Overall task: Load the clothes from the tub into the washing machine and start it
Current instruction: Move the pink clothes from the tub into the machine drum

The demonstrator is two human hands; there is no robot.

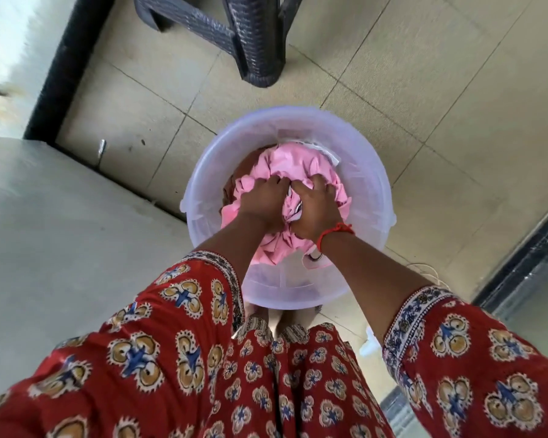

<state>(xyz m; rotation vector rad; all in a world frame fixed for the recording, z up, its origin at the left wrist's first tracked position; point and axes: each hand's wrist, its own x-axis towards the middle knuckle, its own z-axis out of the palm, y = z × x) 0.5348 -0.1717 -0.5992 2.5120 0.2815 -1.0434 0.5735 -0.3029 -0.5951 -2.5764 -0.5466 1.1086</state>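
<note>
Left hand (261, 197) and right hand (314, 207), fingers curled shut into the crumpled pink cloth bundle (293, 167), equally near, directly above it inside the translucent round plastic tub (372, 197)

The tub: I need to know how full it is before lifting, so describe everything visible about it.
The tub is round, translucent pale-lilac plastic with a rolled rim, standing upright on the tiled floor. Crumpled pink cloth and some brown fabric fill its bottom, well below the rim. Both hands, left hand and right hand, reach inside, gripping the pink cloth.
</note>
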